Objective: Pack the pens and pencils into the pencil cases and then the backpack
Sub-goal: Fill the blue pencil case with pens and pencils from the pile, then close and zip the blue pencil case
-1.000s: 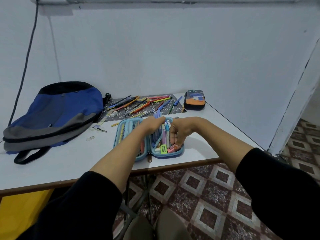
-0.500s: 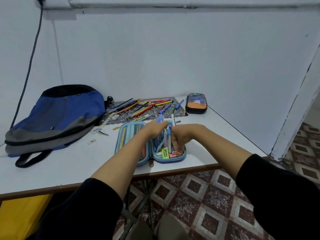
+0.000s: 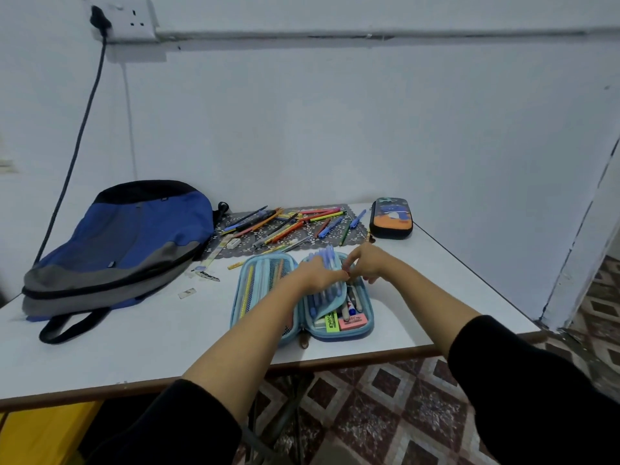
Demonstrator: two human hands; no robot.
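head view: the open pencil case (image 3: 258, 293) lies on the surface (image 3: 134, 347) near its front edge, long axis running away from the person. the left hand (image 3: 317, 275) curls over a row of blue pens (image 3: 323, 256) on its middle flap. the right hand (image 3: 367, 263) bunches its fingertips just beside; i cannot tell what they pinch. loose pens and pencils (image 3: 285, 223) lie beyond both hands on a grey mat (image 3: 355, 234). writing on the pink eraser (image 3: 353, 321) is too blurred to read.

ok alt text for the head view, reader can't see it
A person's left hand and right hand meet over blue pens in an open light-blue pencil case on a white table. Behind lie loose pens and pencils, a blue backpack and a closed dark case.
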